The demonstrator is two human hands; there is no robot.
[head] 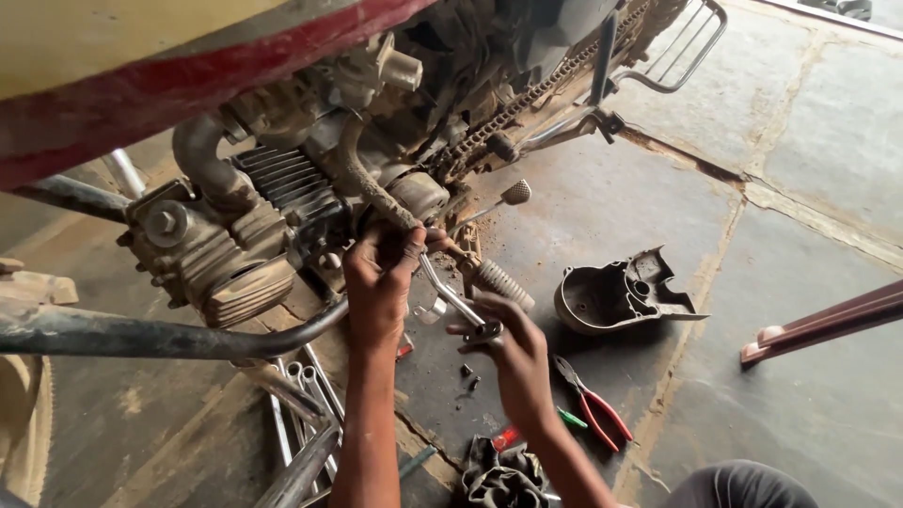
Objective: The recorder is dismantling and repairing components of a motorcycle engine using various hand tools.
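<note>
A dirty motorcycle engine (235, 235) fills the upper left. My left hand (381, 282) reaches up under it and grips the head end of a chrome wrench (451, 299) against the engine's lower side. My right hand (513, 353) is closed on the wrench's handle end, lower right. A ribbed footrest (503, 282) juts out just above my right hand. The drive chain (527, 99) runs off to the upper right.
A removed grey engine cover (616, 296) lies on the stone floor to the right. Red-handled pliers (593, 404), a green-handled tool (570, 418), small bolts (467, 376) and a dark rag (503, 480) lie near my right arm. Several spanners (306, 395) lie under the frame tube (141, 334).
</note>
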